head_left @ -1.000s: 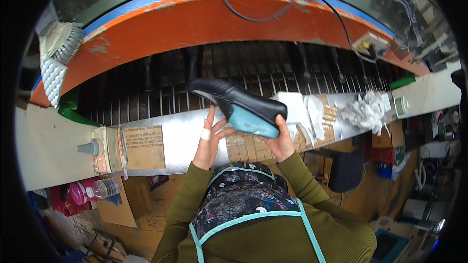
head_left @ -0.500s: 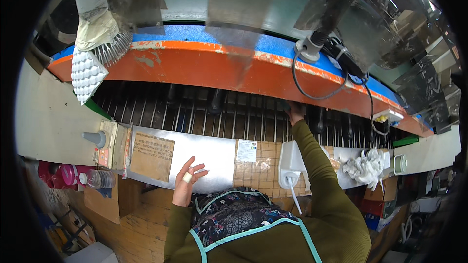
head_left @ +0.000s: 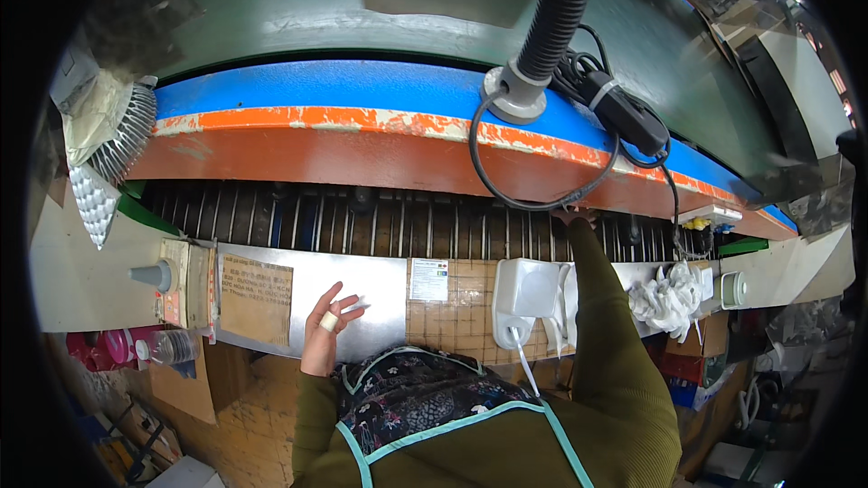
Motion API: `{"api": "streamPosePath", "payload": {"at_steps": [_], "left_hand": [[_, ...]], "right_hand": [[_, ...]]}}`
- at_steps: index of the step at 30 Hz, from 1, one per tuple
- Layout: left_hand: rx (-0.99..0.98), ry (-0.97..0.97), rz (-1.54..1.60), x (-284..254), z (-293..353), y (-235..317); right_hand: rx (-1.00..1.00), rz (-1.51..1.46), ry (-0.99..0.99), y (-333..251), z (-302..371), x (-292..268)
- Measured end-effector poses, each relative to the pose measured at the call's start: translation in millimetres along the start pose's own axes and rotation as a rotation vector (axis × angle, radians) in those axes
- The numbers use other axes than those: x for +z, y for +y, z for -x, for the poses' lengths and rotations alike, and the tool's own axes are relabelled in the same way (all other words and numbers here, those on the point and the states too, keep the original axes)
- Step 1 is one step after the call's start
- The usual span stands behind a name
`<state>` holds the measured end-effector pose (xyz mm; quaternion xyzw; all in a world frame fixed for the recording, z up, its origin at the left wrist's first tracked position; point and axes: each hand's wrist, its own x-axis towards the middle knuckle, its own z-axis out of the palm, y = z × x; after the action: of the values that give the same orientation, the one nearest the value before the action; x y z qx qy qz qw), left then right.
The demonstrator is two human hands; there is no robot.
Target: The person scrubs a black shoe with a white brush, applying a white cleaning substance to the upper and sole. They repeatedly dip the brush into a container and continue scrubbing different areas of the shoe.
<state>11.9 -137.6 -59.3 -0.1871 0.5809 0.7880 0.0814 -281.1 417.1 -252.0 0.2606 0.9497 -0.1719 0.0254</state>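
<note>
My left hand (head_left: 324, 329) hovers over the bare metal sheet (head_left: 366, 307) near the front edge, palm turned up and fingers apart, holding nothing. A white band wraps one of its fingers. My right arm stretches forward, and my right hand (head_left: 575, 215) reaches in below the orange-fronted beam (head_left: 353, 163), above the row of metal rods (head_left: 425, 230). Its fingers are mostly hidden there, so what it touches does not show. Beside the right forearm, a white plastic bottle with a thin spout (head_left: 524, 289) lies on the cardboard with grid lines (head_left: 452, 325).
A crumpled white cloth (head_left: 667, 300) lies right of my forearm. A black flexible tube (head_left: 553, 27) and a cabled black box (head_left: 624, 113) sit on the beam's blue top. At left stand a grey cone (head_left: 150, 276) and a finned metal lamp (head_left: 127, 131).
The view has shifted, so the beam and lamp appear farther left. My right hand still reaches under the beam, a little farther right along it. The left hand stays open.
</note>
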Motion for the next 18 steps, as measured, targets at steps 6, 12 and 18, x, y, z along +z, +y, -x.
{"api": "streamPosePath", "payload": {"at_steps": [6, 12, 18], "left_hand": [[0.028, -0.038, -0.038, 11.2, 4.9, 7.6], [0.047, -0.289, -0.095, 47.7, -5.9, 6.0], [-0.140, -0.670, 0.184, 114.8, -13.4, -11.7]], "right_hand": [[-0.215, 0.099, -0.066, -20.6, 6.9, -47.1], [-0.143, -0.830, -0.444, -62.4, 86.1, -159.3], [-0.371, -0.930, -0.554, -77.4, 290.0, -239.9]]}}
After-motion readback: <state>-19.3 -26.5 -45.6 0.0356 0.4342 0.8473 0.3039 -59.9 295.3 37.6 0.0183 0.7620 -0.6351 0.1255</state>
